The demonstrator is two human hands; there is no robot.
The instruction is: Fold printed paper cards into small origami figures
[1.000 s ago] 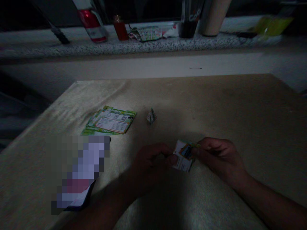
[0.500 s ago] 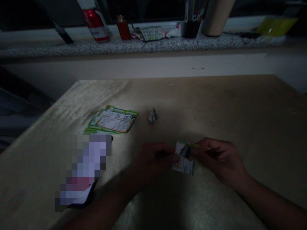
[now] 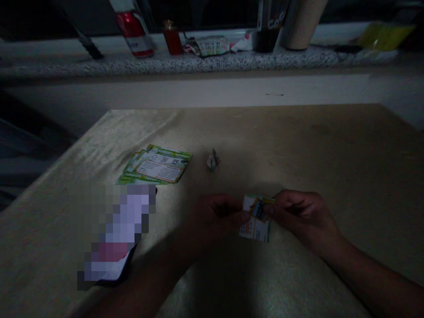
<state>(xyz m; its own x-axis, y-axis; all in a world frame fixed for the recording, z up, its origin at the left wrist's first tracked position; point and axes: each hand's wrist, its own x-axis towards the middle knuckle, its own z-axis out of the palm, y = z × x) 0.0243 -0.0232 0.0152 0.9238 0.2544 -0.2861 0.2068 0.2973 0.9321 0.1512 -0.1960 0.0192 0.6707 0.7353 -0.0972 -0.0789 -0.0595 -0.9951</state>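
Note:
A small folded paper leaflet [image 3: 256,225], white with orange, blue and green print, is held up over the table between both hands. My left hand [image 3: 220,218] pinches its left edge between thumb and fingers. At the upper right edge, my right hand [image 3: 303,216] is closed on the same paper, thumb in front. Beyond the hands stands a little folded paper shape [image 3: 213,161] with a pointed top. To its left lies a stack of green and white printed leaflets [image 3: 159,164], slightly fanned.
A phone [image 3: 124,238] with a lit, blurred screen lies left of my left forearm. Behind the beige table [image 3: 314,145], a speckled sill [image 3: 212,64] carries a red can [image 3: 135,35], a small amber bottle [image 3: 172,40], crumpled wrappers [image 3: 213,45] and a dark cola bottle [image 3: 266,37].
Both hands keep their hold on the folded leaflet in nearly the same pose. The whole view has shifted very slightly.

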